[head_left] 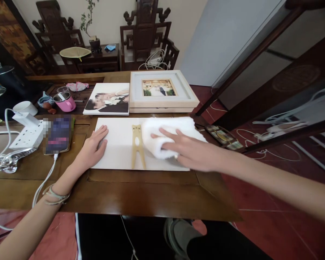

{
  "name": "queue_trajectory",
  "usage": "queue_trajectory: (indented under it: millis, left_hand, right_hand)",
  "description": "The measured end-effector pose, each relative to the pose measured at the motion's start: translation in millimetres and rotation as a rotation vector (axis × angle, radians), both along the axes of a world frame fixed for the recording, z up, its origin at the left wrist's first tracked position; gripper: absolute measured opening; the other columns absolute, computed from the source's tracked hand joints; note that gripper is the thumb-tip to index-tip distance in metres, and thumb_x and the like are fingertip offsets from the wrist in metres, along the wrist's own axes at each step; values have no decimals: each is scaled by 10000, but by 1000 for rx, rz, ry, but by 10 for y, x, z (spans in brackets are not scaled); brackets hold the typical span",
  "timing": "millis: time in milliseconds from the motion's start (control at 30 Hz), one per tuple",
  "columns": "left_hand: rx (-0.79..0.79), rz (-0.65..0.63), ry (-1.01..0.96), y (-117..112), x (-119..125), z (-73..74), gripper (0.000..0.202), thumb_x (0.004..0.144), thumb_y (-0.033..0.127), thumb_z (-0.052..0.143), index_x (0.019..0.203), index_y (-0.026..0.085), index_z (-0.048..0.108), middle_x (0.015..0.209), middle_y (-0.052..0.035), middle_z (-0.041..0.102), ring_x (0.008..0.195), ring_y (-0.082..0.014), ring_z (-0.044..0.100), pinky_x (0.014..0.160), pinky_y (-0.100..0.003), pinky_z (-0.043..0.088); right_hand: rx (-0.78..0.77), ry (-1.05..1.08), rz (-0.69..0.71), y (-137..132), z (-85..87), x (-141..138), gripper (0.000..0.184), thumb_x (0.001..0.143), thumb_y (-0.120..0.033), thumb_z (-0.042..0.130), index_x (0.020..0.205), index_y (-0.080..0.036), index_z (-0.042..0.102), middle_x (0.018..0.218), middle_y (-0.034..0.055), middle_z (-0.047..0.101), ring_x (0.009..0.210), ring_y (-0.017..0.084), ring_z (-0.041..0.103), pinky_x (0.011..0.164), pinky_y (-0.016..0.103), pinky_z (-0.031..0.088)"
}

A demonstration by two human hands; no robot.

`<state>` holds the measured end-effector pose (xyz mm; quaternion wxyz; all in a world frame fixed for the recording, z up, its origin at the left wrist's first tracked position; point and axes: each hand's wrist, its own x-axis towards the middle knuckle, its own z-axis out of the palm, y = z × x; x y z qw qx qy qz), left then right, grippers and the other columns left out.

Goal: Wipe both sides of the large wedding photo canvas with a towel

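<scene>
A white rectangular board [116, 151] lies flat near the table's front. My left hand [93, 146] rests on its left end, fingers stretched out and holding nothing. Over the right part of the board, my right hand [185, 148] grips a fluffy white cloth [176, 126], one finger tucked into its fold and the others spread on top. Just left of the cloth is a tan, forked shape [137, 144] with an oval opening in the middle. Whether it is a loose piece or part of the board, I cannot tell.
Behind the board are a photo print [108, 99] and a pale wooden box with a framed picture [164, 94]. To the left lie a phone [59, 135] on a cable, a power strip [29, 131] and a pink mug [64, 102]. The wooden table [141, 195] ends close in front.
</scene>
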<state>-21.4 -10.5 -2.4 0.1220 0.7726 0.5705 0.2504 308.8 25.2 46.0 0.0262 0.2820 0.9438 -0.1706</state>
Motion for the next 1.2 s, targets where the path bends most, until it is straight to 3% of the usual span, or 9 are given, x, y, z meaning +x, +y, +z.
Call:
queue_trajectory:
  millis: [100,200,333,500,600,733,867,1000,1200]
  left_hand:
    - [1,-4,-1,0,-6,-3,484,942,343,387,1344,108,520,1473,-160,446,1407,-269,360,1175,-482,254]
    - [2,-4,-9,-1,-10,-8,490,943,344,387,1345,98,518,1474,-162,443,1408,-263,357,1176,-476,252]
    - [0,-9,-11,-1,-17,-18,493,949,343,374,1351,93,512,1476,-163,441,1412,-266,349,1174,-489,251]
    - [0,-6,-6,1,-20,-28,491,949,341,376,1352,95,511,1475,-170,442,1412,-270,349,1177,-486,248]
    - [-5,-10,-3,0,-17,-27,491,948,339,380,1353,93,509,1475,-172,441,1412,-273,348,1174,-490,250]
    - [-4,-1,-4,-6,-12,-26,489,943,328,376,1354,96,508,1475,-167,444,1411,-274,350,1171,-498,250]
    - [-9,2,-14,-12,-7,-19,489,944,331,378,1354,100,512,1473,-163,448,1411,-278,349,1171,-493,251]
    - [-7,0,-27,-12,-9,-13,492,944,346,385,1353,106,517,1476,-155,448,1410,-281,350,1174,-484,251]
    - [-8,0,-21,-10,-13,-20,498,939,335,378,1350,88,512,1472,-168,448,1412,-268,350,1174,-485,251]
  right_hand:
    - [62,-35,-60,332,-36,-179,488,687,6,400,1118,-150,568,1549,162,297,1444,379,112,1044,725,259]
    - [101,-44,-89,407,-24,-281,507,695,28,394,1155,-128,543,1540,205,289,1433,398,160,1033,729,265]
    - [115,-91,-42,56,2,-230,460,679,49,416,1074,-108,592,1552,219,249,1431,418,120,1046,706,281]
    - [40,-78,62,-608,78,-10,453,638,53,447,966,-176,660,1548,136,298,1426,406,124,1045,709,288]
    - [-54,-70,136,-752,188,108,435,625,15,468,949,-204,657,1539,91,335,1429,373,159,1066,650,332]
    - [20,-21,74,-530,174,104,483,672,18,389,1059,-174,606,1535,132,341,1435,314,192,1075,532,391]
    - [107,-31,-42,-83,17,-221,506,762,-18,373,1233,-117,528,1391,200,498,1439,347,176,1090,600,313]
    - [127,-61,-80,202,21,-625,541,766,-6,388,1284,-112,498,1443,207,433,1424,401,196,1028,681,319]
    - [86,-152,-38,-201,93,-716,591,730,29,448,1282,-147,568,1571,175,230,1423,450,100,1064,707,226]
